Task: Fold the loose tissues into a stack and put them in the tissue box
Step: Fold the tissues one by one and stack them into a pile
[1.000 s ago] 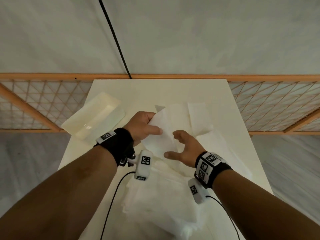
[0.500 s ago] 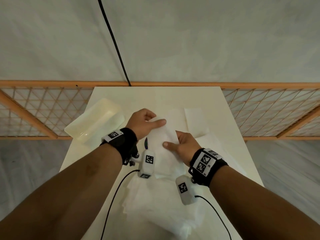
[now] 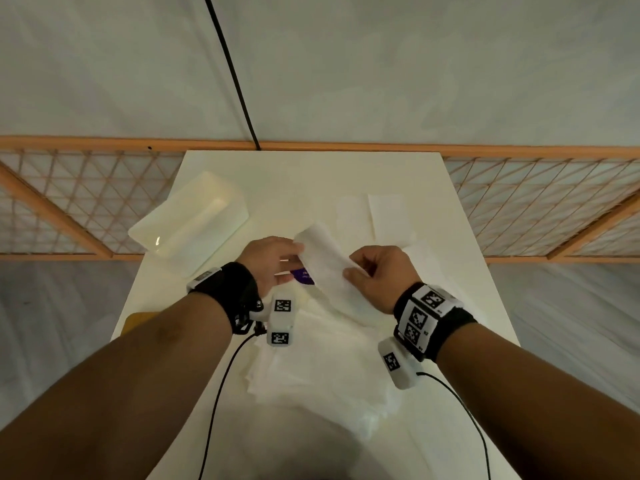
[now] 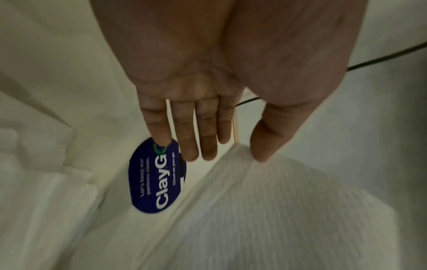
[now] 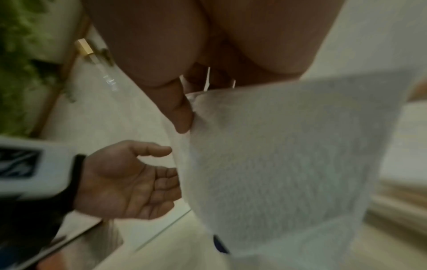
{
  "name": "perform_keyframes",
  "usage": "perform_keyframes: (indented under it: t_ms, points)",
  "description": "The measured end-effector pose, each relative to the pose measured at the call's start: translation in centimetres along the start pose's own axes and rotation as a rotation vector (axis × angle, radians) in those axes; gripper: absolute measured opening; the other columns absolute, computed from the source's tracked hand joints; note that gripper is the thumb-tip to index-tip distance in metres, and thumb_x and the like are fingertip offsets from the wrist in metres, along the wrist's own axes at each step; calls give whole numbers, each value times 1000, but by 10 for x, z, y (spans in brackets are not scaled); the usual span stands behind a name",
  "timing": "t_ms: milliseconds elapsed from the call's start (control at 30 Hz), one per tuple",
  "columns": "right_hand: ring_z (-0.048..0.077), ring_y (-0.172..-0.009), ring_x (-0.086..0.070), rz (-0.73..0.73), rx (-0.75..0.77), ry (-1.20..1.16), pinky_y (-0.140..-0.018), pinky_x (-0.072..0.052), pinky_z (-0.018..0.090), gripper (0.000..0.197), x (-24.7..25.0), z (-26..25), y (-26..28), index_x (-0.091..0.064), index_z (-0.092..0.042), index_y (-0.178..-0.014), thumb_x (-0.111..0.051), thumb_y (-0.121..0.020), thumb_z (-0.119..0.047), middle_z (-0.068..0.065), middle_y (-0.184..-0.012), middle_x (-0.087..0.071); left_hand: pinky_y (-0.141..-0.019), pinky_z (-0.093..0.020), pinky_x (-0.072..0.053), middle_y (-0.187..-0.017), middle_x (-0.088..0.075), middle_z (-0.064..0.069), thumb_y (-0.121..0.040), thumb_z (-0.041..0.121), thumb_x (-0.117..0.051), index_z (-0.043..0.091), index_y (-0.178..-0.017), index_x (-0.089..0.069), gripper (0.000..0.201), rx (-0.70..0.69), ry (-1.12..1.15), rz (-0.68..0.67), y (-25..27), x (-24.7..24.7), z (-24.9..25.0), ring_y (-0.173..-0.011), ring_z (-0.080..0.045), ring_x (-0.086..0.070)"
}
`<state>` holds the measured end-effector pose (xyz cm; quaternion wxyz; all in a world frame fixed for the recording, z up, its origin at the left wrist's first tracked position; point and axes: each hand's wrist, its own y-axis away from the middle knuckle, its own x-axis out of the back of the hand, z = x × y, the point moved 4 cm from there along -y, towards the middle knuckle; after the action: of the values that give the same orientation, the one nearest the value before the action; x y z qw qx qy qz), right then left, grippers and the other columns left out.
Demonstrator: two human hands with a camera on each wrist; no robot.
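A person's two hands lift a single folded tissue (image 3: pixel 327 261) above a white table (image 3: pixel 311 174). The right hand (image 3: pixel 377 277) pinches the tissue's near edge between thumb and curled fingers (image 5: pixel 182 113), the sheet hanging down and away from that grip. The left hand (image 3: pixel 268 263) is relaxed, its fingers (image 4: pixel 191 138) straight and loosely together, the thumb tip touching the tissue's far corner and the fingertips just behind the sheet. Below the left fingertips, a dark blue oval sticker (image 4: pixel 156 180) lies on the tabletop. Beneath both wrists, on the near side of the fingers, loose tissues (image 3: pixel 322 372) spread in a rumpled heap. Beyond the right fingers, folded tissues (image 3: pixel 386 216) lie flat side by side. The tissue box (image 3: pixel 194 216), pale and translucent, sits well to the left of the left fingers, open side up, near the table's edge.
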<state>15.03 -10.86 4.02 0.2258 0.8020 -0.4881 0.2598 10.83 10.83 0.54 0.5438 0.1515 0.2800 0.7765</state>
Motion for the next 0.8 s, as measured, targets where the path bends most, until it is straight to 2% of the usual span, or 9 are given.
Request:
perform_keyframes:
  t_ms: [67, 133, 267, 333, 367, 467, 600, 700, 800]
  points:
    - [9, -69, -54, -11, 113, 121, -65, -39, 21, 8, -4, -4, 9, -74, -26, -88, -70, -91, -20, -15, -77, -59, -86, -39, -45, -99, -74, -7, -91, 25, -68, 16, -95, -65, 10, 7, 43, 92, -6, 13, 4, -94, -25, -69]
    - [17, -81, -59, -99, 211, 275, -73, -42, 25, 16, -21, -4, 22, -76, -21, -103, -64, -92, -18, -9, -91, -61, -81, -38, -45, -91, -74, -5, -90, 34, -68, 16, -90, -64, 18, 12, 31, 167, -15, 23, 8, -87, -23, -68]
    - [29, -120, -56, -611, 163, 530, -97, -46, 34, 39, -84, 27, 59, -61, -23, -134, -62, -96, -30, 4, -127, -58, -71, -34, -44, -84, -70, -4, -91, 37, -69, 15, -85, -64, 24, -21, -109, 229, -28, 15, 22, -78, -20, -63]
    - [28, -127, -51, -842, 133, 534, -105, -42, 36, 56, -101, 38, 78, -52, -24, -143, -67, -93, -45, 4, -135, -52, -69, -32, -46, -83, -68, -5, -92, 32, -69, 13, -86, -64, 21, -44, -242, 216, -35, -2, 26, -75, -19, -62]
    - [26, -124, -52, -869, 114, 493, -105, -43, 35, 60, -101, 40, 80, -51, -23, -144, -69, -92, -47, 2, -134, -52, -67, -32, -47, -82, -67, -6, -92, 29, -70, 12, -85, -64, 20, -45, -316, 193, -39, -12, 27, -74, -19, -61]
    - [15, -98, -55, -706, 46, 326, -92, -48, 26, 51, -74, 45, 63, -59, -24, -134, -72, -85, -31, -7, -115, -56, -74, -36, -57, -90, -71, -14, -89, 26, -74, 4, -89, -70, 22, -61, -665, 88, -54, -45, 27, -80, -28, -68]
    - [7, -80, -52, -472, -103, 261, -75, -44, 16, 40, -16, 65, 26, -67, -23, -118, -61, -80, -13, -12, -102, -59, -97, -38, -53, -127, -65, -11, -92, 37, -72, 7, -126, -63, 46, -150, -1208, 54, -79, -86, 18, -116, -32, -63]
    - [0, -77, -54, -398, -200, 189, -67, -42, 9, 35, 7, 82, 17, -67, -27, -108, -57, -79, -10, -15, -94, -61, -116, -44, -35, -164, -28, -5, -94, 43, -68, 20, -156, -32, 75, -277, -1416, -65, -104, -115, 2, -146, -30, -33]
    - [2, -77, -57, -423, -232, 140, -73, -50, 15, 37, 9, 90, 17, -68, -27, -106, -54, -77, -7, -14, -93, -64, -125, -51, -16, -171, 6, 3, -98, 51, -57, 26, -163, -8, 86, -316, -1634, -235, -125, -135, -17, -157, -27, -3]
